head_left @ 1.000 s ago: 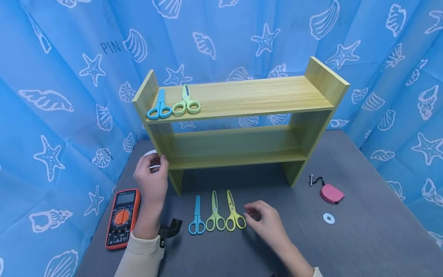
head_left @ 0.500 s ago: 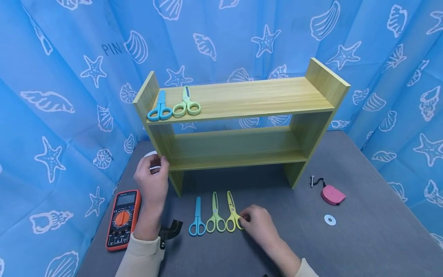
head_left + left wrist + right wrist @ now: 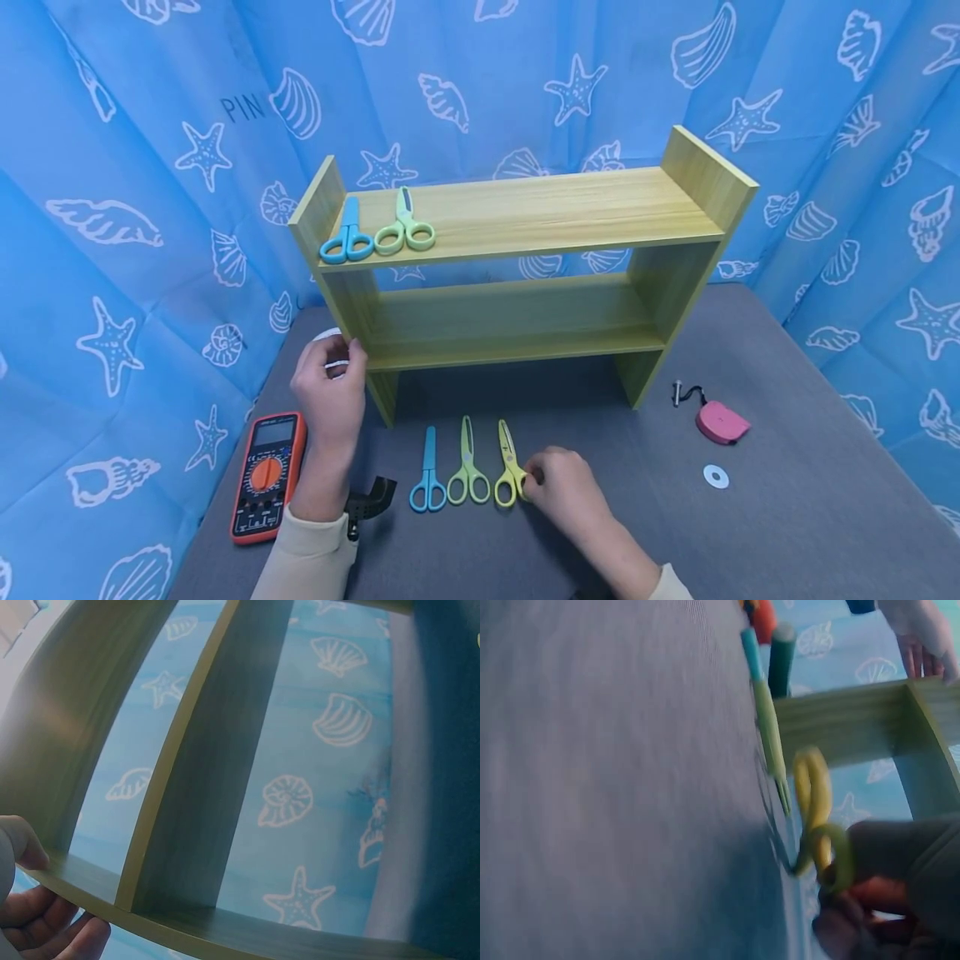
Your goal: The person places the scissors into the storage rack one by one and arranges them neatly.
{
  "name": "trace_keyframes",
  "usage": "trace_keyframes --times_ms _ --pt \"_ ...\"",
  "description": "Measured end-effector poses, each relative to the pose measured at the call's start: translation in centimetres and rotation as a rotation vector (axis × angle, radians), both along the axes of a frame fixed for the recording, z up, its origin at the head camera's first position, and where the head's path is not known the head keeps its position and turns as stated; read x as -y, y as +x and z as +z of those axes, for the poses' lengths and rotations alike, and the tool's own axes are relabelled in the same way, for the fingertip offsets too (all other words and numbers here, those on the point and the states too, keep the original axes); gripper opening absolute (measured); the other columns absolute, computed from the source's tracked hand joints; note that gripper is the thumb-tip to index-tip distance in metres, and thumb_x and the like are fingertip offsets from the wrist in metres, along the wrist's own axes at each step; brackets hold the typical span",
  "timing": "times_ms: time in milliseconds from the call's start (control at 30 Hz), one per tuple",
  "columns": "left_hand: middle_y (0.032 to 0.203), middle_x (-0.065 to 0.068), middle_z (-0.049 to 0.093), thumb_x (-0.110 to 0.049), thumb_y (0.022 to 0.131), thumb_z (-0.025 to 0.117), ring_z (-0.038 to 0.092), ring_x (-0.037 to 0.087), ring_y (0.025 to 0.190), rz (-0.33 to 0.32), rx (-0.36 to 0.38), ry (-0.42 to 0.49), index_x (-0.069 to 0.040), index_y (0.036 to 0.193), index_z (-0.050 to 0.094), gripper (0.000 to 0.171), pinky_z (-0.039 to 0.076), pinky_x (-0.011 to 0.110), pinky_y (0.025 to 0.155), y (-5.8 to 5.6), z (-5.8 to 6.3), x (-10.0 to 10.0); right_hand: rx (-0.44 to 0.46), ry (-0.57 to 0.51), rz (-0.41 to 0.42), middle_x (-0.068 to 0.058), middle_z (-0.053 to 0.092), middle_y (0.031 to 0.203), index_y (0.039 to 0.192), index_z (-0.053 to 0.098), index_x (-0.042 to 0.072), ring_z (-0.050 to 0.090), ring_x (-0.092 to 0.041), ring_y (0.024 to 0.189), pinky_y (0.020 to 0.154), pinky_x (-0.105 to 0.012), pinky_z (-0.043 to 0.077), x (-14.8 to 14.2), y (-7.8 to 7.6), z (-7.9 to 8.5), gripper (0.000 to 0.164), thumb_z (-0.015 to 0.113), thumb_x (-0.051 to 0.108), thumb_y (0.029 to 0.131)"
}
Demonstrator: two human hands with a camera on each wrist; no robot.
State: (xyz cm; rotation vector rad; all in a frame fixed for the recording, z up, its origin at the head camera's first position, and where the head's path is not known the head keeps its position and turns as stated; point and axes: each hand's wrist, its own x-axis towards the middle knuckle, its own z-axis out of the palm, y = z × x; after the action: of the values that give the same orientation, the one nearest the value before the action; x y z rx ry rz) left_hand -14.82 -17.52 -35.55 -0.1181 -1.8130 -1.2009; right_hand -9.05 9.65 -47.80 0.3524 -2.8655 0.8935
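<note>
Scissors, yellow (image 3: 511, 461): pinched by one handle in right hand (image 3: 566, 492). Green pair (image 3: 467, 461): on bench (image 3: 465, 558), nine o'clock. Left hand (image 3: 330, 396): grips shelf unit (image 3: 555, 208) at eight o'clock.

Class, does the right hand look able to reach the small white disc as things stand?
Probably yes: nothing stands between the right hand and white disc, though that hand holds the yellow scissors.

Head view high, fwd/down; wrist views close-up, R low; all share shelf (image 3: 540, 208).
</note>
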Motion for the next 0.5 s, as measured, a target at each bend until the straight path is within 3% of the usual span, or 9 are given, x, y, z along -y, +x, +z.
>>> trace_keyframes --times_ms 233,500 --pt "0.093 0.026 0.066 0.010 0.090 0.065 0.064 0.023 0.082 -0.001 0.002 0.001 0.015 0.096 0.068 0.008 0.051 0.012 0.072 -0.2 -0.2 0.0 0.038 -0.067 -0.034 0.011 0.056 0.067 0.071 0.073 0.015 0.050 -0.002 0.060 0.055 -0.023 0.047 -1.6 1.1 2.2 0.018 0.075 -0.003 0.073" --pt "0.092 0.024 0.067 0.010 0.090 0.066 0.063 0.015 0.083 0.014 -0.008 -0.009 0.014 0.096 0.069 0.008 0.050 0.010 0.072 -0.2 -0.3 0.1 0.054 -0.112 -0.089 0.010 0.059 0.070 0.075 0.076 0.013 0.053 -0.003 0.062 0.057 -0.023 0.050 -3.2 2.5 5.7 0.016 0.076 -0.003 0.074"
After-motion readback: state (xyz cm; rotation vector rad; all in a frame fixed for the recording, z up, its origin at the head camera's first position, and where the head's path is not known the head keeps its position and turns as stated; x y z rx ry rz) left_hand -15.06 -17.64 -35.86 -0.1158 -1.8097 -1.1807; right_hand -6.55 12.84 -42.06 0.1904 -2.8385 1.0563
